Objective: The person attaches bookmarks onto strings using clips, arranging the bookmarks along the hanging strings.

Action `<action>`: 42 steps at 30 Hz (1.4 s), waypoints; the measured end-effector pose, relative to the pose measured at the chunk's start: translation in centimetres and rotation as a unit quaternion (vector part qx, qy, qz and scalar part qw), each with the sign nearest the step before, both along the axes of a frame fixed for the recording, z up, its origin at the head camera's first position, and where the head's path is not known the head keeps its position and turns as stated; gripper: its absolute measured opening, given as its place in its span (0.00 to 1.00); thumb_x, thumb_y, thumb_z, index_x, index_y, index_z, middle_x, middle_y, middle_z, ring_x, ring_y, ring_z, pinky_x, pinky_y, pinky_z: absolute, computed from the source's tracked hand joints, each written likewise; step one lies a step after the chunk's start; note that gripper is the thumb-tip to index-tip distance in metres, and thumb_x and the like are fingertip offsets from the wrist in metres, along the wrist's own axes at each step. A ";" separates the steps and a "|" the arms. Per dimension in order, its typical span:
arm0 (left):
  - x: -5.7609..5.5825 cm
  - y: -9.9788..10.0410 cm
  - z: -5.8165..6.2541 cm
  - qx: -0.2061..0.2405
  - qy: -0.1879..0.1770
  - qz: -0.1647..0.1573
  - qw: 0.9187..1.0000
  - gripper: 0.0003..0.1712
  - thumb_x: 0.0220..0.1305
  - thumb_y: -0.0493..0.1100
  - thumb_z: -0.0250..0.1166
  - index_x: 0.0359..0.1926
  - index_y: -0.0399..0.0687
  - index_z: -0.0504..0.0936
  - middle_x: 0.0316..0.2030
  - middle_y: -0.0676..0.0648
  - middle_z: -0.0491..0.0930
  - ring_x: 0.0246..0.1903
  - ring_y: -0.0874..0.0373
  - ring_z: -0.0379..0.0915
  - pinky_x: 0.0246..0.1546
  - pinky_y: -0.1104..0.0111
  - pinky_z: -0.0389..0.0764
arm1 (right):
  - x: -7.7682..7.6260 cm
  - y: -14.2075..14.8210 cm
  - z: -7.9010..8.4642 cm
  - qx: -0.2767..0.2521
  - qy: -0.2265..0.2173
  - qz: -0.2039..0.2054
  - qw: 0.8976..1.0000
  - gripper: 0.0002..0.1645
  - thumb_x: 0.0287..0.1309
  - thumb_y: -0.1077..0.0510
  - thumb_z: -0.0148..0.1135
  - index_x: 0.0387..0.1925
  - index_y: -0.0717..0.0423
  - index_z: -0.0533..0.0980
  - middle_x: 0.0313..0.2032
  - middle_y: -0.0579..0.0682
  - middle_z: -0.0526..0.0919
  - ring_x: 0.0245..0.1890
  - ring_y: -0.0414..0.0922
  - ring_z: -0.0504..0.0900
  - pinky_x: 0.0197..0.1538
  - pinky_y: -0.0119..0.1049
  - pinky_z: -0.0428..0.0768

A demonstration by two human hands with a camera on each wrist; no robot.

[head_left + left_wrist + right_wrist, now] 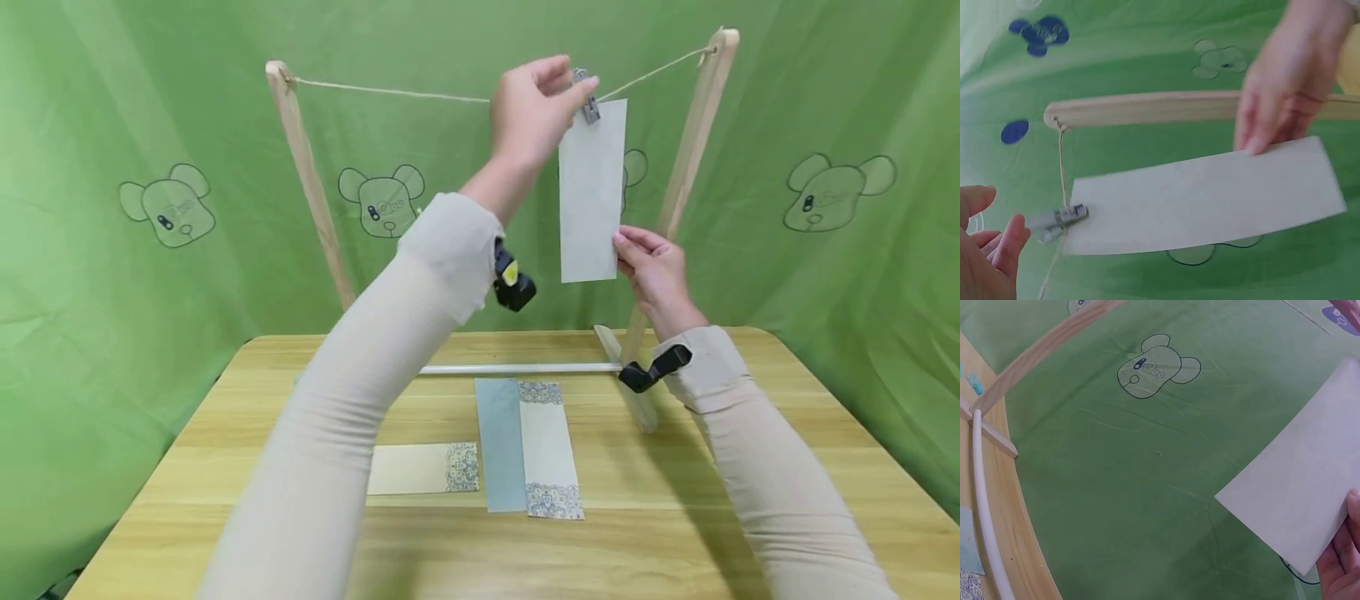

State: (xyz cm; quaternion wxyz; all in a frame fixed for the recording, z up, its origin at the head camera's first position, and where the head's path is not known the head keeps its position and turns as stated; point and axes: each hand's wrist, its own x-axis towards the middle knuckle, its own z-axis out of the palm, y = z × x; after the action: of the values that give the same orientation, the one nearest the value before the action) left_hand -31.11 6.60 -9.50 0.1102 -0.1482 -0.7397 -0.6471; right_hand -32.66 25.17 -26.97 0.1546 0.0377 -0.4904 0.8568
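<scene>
A white paper card hangs lengthwise from the string, its top end held there by a grey clothespin. My left hand is up at the clothespin; the left wrist view shows its thumb and fingers parted, just off the ends of the clothespin. Lower down, my right hand pinches the card's right edge near the bottom corner between thumb and fingers. The right wrist view shows the lower end of the card with the right fingers at its edge.
Two wooden posts carry the string, and a white rod runs low between them. On the wooden table lie a light blue card and two patterned cards, one partly behind my left sleeve. A green curtain hangs behind.
</scene>
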 end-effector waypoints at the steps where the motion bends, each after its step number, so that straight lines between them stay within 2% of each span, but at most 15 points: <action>1: 0.3 -0.4 -0.5 -0.004 0.005 -0.013 1.000 0.28 0.58 0.45 0.67 0.60 0.54 0.73 0.53 0.58 0.78 0.44 0.69 0.76 0.37 0.86 0.75 | 0.0 0.0 -0.1 0.001 -0.001 -0.001 1.000 0.11 0.54 0.73 0.61 0.26 0.57 0.83 0.25 0.49 0.86 0.25 0.40 0.84 0.31 0.27 0.82; 6: 2.0 -3.0 -4.1 0.003 0.024 -0.074 0.997 0.28 0.57 0.41 0.67 0.60 0.46 0.73 0.53 0.52 0.79 0.45 0.65 0.77 0.40 0.81 0.78 | -0.2 0.0 -0.2 0.019 -0.001 0.002 1.000 0.10 0.54 0.72 0.61 0.26 0.57 0.83 0.25 0.48 0.86 0.25 0.39 0.84 0.32 0.26 0.82; 9: 2.9 -5.1 -7.2 0.010 0.030 -0.106 0.994 0.27 0.58 0.40 0.67 0.59 0.42 0.73 0.51 0.48 0.80 0.44 0.62 0.78 0.42 0.77 0.80 | -0.2 -0.1 -0.3 0.025 -0.004 -0.002 1.000 0.10 0.54 0.72 0.62 0.26 0.56 0.83 0.25 0.48 0.86 0.25 0.39 0.84 0.32 0.26 0.82; 13: 3.9 -8.3 -12.0 -0.001 -0.006 -0.129 0.992 0.26 0.59 0.41 0.65 0.59 0.43 0.73 0.52 0.47 0.80 0.47 0.60 0.78 0.47 0.73 0.79 | -0.1 -0.2 -0.3 0.030 -0.009 -0.005 0.999 0.11 0.54 0.72 0.62 0.25 0.55 0.83 0.25 0.47 0.86 0.25 0.38 0.83 0.32 0.26 0.82; 17: 4.8 -11.4 -15.8 -0.011 -0.049 -0.122 0.991 0.26 0.61 0.42 0.64 0.59 0.42 0.73 0.53 0.46 0.79 0.50 0.57 0.77 0.49 0.71 0.79 | -0.2 -0.2 -0.3 0.044 -0.013 -0.010 0.999 0.10 0.55 0.70 0.62 0.26 0.54 0.83 0.26 0.46 0.86 0.26 0.38 0.83 0.33 0.26 0.82; 23: 6.2 -14.7 -20.2 0.002 -0.080 -0.097 0.992 0.24 0.61 0.37 0.63 0.58 0.39 0.73 0.53 0.43 0.78 0.51 0.51 0.77 0.47 0.66 0.81 | -0.1 -0.1 -1.1 0.048 -0.020 -0.003 0.999 0.10 0.56 0.69 0.61 0.26 0.54 0.83 0.26 0.46 0.86 0.27 0.38 0.84 0.36 0.26 0.82; 28: 7.2 -17.1 -22.9 0.016 -0.097 -0.084 0.992 0.24 0.60 0.37 0.64 0.58 0.37 0.74 0.53 0.39 0.78 0.50 0.50 0.77 0.44 0.65 0.82 | -0.1 0.1 -1.7 0.035 -0.003 0.010 0.999 0.08 0.56 0.70 0.61 0.30 0.57 0.83 0.28 0.49 0.86 0.29 0.40 0.85 0.40 0.29 0.83; 31: 7.6 -18.7 -24.1 0.030 -0.090 -0.060 0.994 0.24 0.60 0.36 0.65 0.57 0.35 0.74 0.52 0.39 0.78 0.47 0.55 0.79 0.42 0.65 0.83 | 0.1 0.2 -2.0 0.037 0.010 0.020 0.999 0.07 0.56 0.69 0.61 0.34 0.60 0.82 0.30 0.51 0.87 0.32 0.41 0.86 0.45 0.32 0.82; 35: 7.7 -20.9 -25.5 0.044 -0.089 -0.018 0.995 0.24 0.60 0.36 0.65 0.56 0.32 0.74 0.43 0.50 0.84 0.40 0.64 0.81 0.39 0.67 0.83 | 0.5 0.6 -2.5 0.046 0.009 0.026 0.999 0.08 0.57 0.69 0.60 0.38 0.62 0.81 0.31 0.52 0.87 0.35 0.42 0.86 0.48 0.33 0.80; 38: 7.8 -22.3 -26.4 0.052 -0.085 0.009 0.995 0.23 0.60 0.35 0.64 0.55 0.28 0.73 0.35 0.59 0.85 0.36 0.65 0.81 0.37 0.69 0.83 | 1.0 0.8 -3.1 0.057 -0.008 0.032 0.998 0.08 0.58 0.67 0.60 0.39 0.61 0.81 0.32 0.51 0.87 0.36 0.42 0.86 0.48 0.32 0.80; 42: 7.9 -24.0 -27.6 0.055 -0.077 0.036 0.995 0.23 0.60 0.35 0.65 0.55 0.27 0.73 0.35 0.63 0.84 0.37 0.67 0.81 0.36 0.71 0.83 | 1.8 1.1 -4.0 0.101 -0.036 0.044 0.993 0.06 0.57 0.63 0.63 0.38 0.56 0.82 0.33 0.48 0.87 0.37 0.40 0.85 0.50 0.31 0.80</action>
State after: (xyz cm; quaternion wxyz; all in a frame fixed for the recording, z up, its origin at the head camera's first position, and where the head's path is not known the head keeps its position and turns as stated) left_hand -23.22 -17.36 -37.08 0.0843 -0.0650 -0.7141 -0.6920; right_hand -30.83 26.29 -30.99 0.0945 0.0438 -0.5775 0.8097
